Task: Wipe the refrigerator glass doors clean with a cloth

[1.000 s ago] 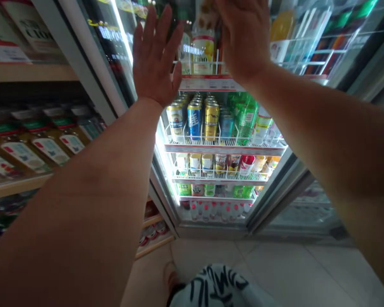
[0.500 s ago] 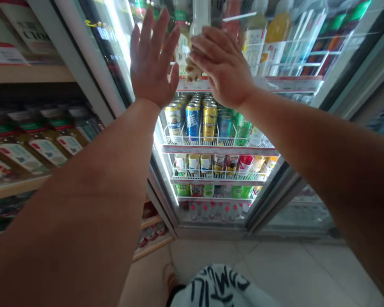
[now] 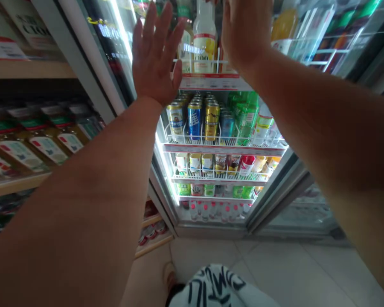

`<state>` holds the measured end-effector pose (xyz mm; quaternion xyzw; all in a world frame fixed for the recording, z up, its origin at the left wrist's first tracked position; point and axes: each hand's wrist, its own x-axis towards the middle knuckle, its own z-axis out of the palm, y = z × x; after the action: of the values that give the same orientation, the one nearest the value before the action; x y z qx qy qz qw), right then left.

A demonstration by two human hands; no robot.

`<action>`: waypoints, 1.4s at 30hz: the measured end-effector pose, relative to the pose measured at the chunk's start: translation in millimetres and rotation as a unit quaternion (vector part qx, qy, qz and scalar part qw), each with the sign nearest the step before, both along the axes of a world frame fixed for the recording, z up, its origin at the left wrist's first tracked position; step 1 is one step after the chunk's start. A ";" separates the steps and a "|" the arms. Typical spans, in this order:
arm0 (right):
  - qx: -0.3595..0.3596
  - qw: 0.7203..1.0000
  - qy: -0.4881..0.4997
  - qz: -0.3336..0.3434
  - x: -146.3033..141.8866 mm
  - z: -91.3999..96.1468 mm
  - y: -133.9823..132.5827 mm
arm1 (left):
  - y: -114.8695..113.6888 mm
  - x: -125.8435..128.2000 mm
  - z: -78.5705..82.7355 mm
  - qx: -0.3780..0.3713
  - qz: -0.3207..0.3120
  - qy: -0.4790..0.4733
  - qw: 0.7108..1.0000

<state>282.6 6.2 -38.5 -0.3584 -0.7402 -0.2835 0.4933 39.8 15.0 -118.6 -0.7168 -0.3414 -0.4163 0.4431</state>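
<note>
My left hand (image 3: 155, 55) is open, fingers stretched up and spread, flat against the edge of the open glass fridge door (image 3: 115, 47). My right hand (image 3: 245, 36) reaches up to the top shelf (image 3: 211, 81) of the fridge. Only its back shows, since its fingers run past the frame's top edge. Just left of it stands a white bottle with a yellow label (image 3: 205, 42), upright behind the wire rail. I cannot tell whether the right hand touches or holds anything.
Below the top shelf are rows of beer cans (image 3: 194, 119) and green bottles (image 3: 246, 115), then smaller drinks on lower racks. A wooden shelf unit (image 3: 28, 68) with amber bottles (image 3: 48, 147) stands at the left. Tiled floor (image 3: 275, 273) lies below.
My right hand, which held a bottle in front of the shelf edge half a second ago, has gone up to the top shelf. The white bottle now stands there. My left hand stayed on the door.
</note>
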 end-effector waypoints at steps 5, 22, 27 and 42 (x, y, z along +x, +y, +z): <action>-0.005 0.991 -0.135 -0.008 -20.1 -35.9 -21.3 | 22.0 -7.9 1.9 0.003 -0.022 -0.005 1.000; 0.035 0.985 -0.163 0.051 35.1 -45.7 -15.6 | 36.3 -13.6 2.1 0.049 -0.040 0.040 0.997; -0.058 0.992 0.026 -0.105 13.3 -5.8 -29.7 | 6.9 -3.6 0.5 -0.017 -0.042 -0.017 0.999; 0.006 0.964 -0.262 0.048 44.8 -45.4 -18.4 | 40.7 -12.7 1.7 0.025 -0.052 -0.008 0.998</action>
<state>327.4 -12.1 -83.8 -0.2326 -0.8583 -0.3478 0.2972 27.1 55.7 -116.9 -0.7189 -0.2970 -0.4527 0.4359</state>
